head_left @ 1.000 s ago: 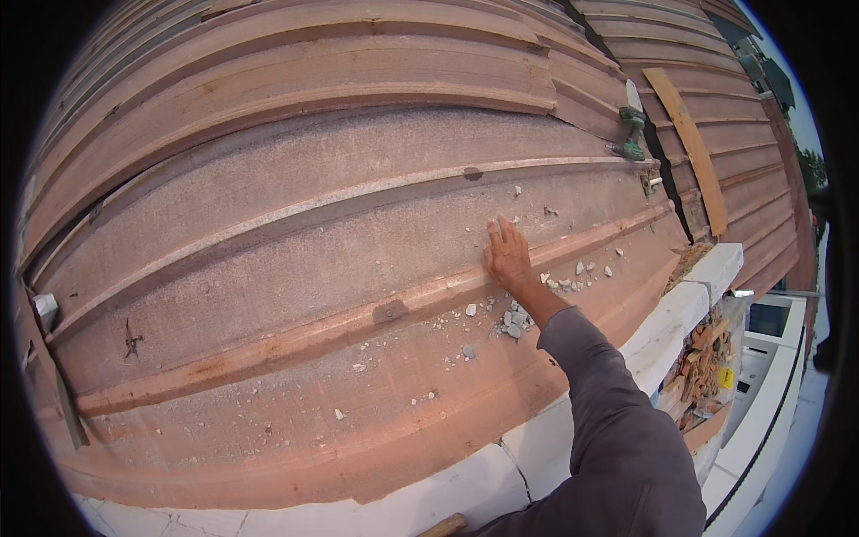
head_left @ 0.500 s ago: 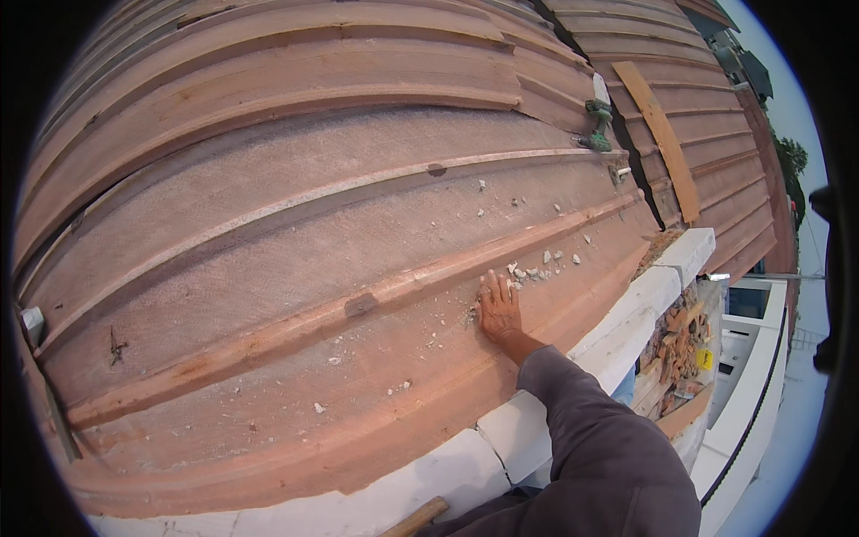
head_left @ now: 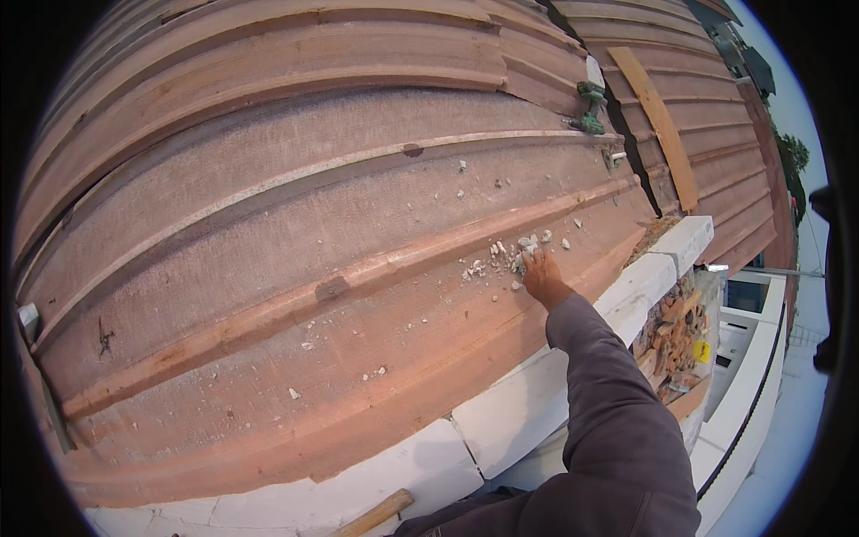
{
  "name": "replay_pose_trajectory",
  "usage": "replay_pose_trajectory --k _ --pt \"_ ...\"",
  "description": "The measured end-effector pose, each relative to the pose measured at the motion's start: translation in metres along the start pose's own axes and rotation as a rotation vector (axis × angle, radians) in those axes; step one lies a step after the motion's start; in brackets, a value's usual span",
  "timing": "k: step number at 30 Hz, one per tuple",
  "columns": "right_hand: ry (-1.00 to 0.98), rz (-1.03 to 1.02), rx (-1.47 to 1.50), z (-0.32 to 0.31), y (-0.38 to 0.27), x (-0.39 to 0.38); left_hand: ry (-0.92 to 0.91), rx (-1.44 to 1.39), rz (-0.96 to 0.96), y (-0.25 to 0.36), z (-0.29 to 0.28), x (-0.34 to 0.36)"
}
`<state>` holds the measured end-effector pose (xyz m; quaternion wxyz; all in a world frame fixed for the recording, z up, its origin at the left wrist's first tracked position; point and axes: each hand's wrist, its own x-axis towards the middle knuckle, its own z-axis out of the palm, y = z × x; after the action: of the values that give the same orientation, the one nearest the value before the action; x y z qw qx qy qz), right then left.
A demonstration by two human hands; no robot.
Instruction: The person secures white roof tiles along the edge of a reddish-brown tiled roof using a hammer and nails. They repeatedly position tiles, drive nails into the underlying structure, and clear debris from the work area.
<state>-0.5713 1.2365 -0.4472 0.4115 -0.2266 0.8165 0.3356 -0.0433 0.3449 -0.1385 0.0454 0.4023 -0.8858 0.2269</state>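
Note:
My right hand (head_left: pixel 543 277) reaches from the lower right onto the reddish corrugated roof sheet (head_left: pixel 403 233). Its fingers are bent and closed around pale rubble at the edge of a small pile of broken mortar chunks (head_left: pixel 530 242). Exactly which pieces lie under the fingers is hidden. Finer white crumbs (head_left: pixel 474 268) are strewn just left of the hand, in the channel below a raised rib. My left hand is out of view.
A green cordless drill (head_left: pixel 591 109) lies farther up, beside a dark gap. Past it rests a wooden plank (head_left: pixel 658 125). White blocks (head_left: pixel 510 412) line the near roof edge, with a wooden stick (head_left: pixel 376 513) on them. Broken brick pieces (head_left: pixel 671 336) fill a space at the right.
My right hand has moved right and slightly up, from lying flat with spread fingers to curling at the rubble. Loose crumbs now sit closer to the chunks. The view has shifted a little.

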Motion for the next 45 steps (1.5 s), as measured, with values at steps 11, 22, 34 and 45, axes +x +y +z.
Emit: replay_pose_trajectory --k 11,22,34,45 --pt "-0.266 0.189 0.610 -0.032 -0.070 -0.041 -0.037 -0.265 -0.161 -0.012 -0.009 -0.007" --pt "0.676 -1.325 0.772 -0.232 -0.268 -0.340 0.177 -0.258 -0.280 0.044 -0.022 -0.014" --pt "0.791 -0.912 0.546 -0.220 -0.247 -0.352 0.150 -0.339 -0.290 0.066 -0.053 -0.015" --pt "0.994 -0.124 1.204 -0.066 -0.075 -0.403 -0.103 -0.564 0.074 0.156 -0.067 -0.022"
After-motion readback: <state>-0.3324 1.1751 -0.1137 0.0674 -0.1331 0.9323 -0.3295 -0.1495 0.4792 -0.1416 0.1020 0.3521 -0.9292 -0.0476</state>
